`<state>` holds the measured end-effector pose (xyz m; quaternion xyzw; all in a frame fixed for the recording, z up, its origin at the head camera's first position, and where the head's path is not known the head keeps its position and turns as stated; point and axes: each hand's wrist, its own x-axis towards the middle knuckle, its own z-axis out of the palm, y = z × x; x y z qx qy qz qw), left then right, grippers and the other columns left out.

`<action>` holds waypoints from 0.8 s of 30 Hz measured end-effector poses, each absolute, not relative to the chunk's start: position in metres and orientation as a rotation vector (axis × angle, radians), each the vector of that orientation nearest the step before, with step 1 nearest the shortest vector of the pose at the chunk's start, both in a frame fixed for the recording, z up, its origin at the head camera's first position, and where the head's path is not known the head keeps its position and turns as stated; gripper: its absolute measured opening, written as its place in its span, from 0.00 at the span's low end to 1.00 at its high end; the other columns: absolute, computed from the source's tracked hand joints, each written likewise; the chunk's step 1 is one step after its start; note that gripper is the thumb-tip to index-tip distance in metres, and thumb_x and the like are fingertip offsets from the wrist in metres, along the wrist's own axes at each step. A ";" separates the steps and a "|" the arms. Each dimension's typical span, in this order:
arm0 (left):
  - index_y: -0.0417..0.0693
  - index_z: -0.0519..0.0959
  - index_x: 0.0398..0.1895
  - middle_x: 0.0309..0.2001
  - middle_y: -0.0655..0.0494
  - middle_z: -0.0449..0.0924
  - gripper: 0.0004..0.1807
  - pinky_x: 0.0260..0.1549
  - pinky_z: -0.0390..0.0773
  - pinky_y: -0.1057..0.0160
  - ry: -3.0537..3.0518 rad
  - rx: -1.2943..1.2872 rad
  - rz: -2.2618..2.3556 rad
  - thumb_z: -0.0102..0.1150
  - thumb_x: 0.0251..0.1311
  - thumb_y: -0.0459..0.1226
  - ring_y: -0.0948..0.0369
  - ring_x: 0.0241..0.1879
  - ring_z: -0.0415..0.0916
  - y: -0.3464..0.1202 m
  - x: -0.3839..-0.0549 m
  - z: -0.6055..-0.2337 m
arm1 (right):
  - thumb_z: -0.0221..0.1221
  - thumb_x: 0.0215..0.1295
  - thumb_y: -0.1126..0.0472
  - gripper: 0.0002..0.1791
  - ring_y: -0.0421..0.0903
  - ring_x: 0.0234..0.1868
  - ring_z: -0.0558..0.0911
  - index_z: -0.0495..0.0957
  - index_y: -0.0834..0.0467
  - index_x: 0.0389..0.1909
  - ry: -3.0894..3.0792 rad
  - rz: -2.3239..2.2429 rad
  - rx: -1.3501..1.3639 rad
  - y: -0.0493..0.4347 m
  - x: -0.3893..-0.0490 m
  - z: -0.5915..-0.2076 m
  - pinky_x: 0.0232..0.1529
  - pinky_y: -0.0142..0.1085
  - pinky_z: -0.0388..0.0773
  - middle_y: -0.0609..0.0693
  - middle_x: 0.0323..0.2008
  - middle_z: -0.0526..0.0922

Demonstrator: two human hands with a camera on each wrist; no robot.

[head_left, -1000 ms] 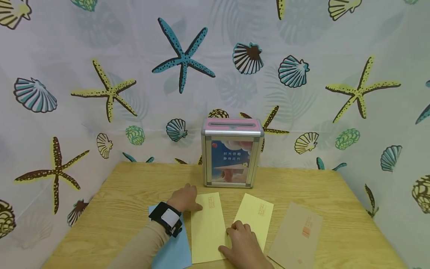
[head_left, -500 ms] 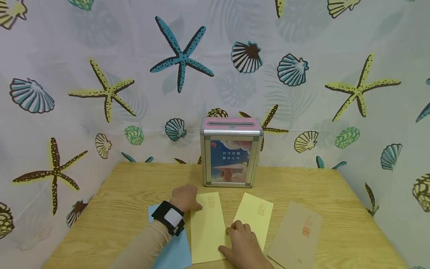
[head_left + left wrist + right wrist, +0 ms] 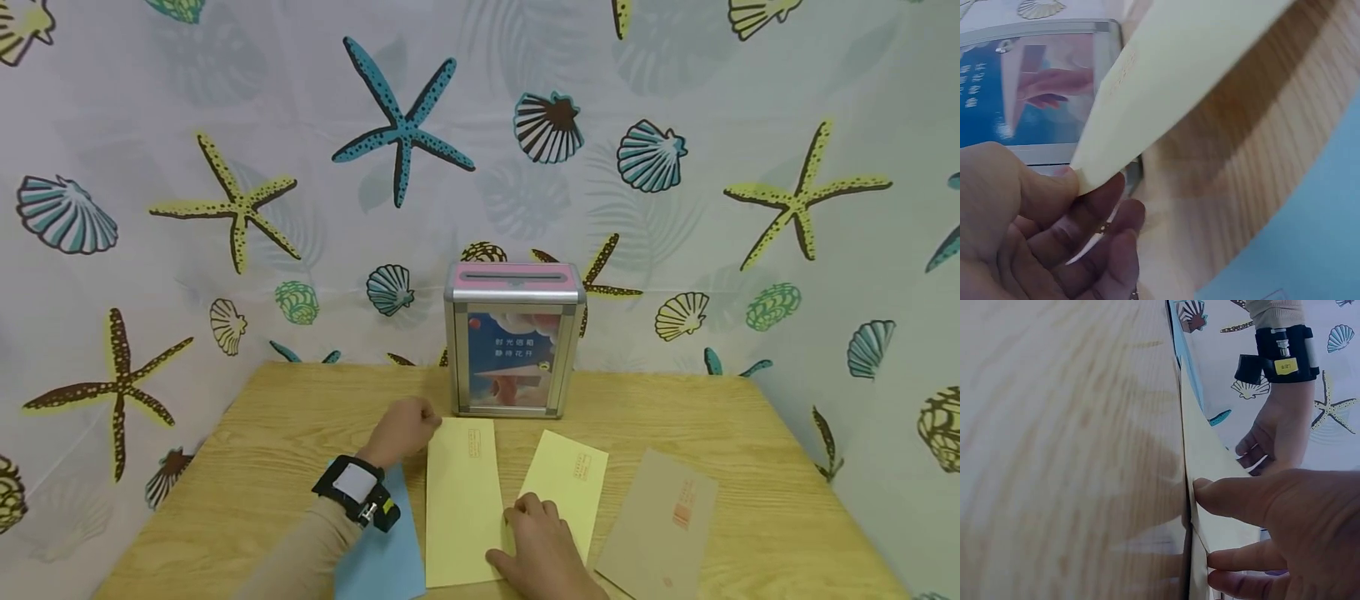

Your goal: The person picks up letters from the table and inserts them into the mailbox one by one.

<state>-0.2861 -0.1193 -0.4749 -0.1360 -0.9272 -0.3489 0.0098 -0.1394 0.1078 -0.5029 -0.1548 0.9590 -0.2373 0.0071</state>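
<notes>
My left hand (image 3: 401, 432) pinches the top left corner of a long yellow envelope (image 3: 461, 504) between thumb and fingers. In the left wrist view that envelope (image 3: 1166, 81) bends up off the table, its shadow falling on the wood. My right hand (image 3: 546, 550) lies lower down, its thumb on the same envelope near the bottom right edge. The fingertips (image 3: 1219, 561) of that hand touch a second yellow envelope (image 3: 567, 475), which lies slanted to the right and is partly covered by the hand.
A blue envelope (image 3: 393, 558) lies under the left forearm. On the right is a brown envelope (image 3: 660, 525) with a red print. A silver-framed letter box (image 3: 513, 350) with a slotted pink top stands behind the envelopes, before a patterned curtain (image 3: 315, 108).
My left hand has taken hold of the left yellow envelope's top corner and raised it slightly; before, it rested over the envelope's upper left edge. My right hand has stayed put.
</notes>
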 end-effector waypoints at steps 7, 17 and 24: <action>0.46 0.78 0.31 0.17 0.53 0.74 0.07 0.13 0.66 0.64 -2.794 -0.405 -1.271 0.56 0.67 0.36 0.59 0.15 0.72 -0.120 -0.273 -0.447 | 0.68 0.55 0.47 0.32 0.63 0.50 0.72 0.78 0.71 0.48 2.973 -0.812 -0.406 0.106 -0.134 -0.503 0.46 0.61 0.74 0.62 0.51 0.75; 0.46 0.77 0.33 0.17 0.48 0.77 0.06 0.16 0.77 0.60 -2.610 -0.473 -1.345 0.56 0.69 0.36 0.56 0.14 0.75 -0.127 -0.253 -0.394 | 0.60 0.66 0.61 0.10 0.37 0.20 0.72 0.71 0.58 0.27 2.748 -1.285 -0.490 0.113 -0.129 -0.499 0.22 0.28 0.73 0.46 0.23 0.77; 0.48 0.77 0.31 0.17 0.52 0.76 0.06 0.16 0.76 0.60 -2.481 -0.569 -1.289 0.56 0.68 0.36 0.54 0.15 0.74 -0.126 -0.243 -0.356 | 0.58 0.69 0.61 0.09 0.39 0.23 0.82 0.78 0.61 0.30 2.731 -1.499 -0.552 0.114 -0.133 -0.489 0.27 0.27 0.80 0.49 0.23 0.84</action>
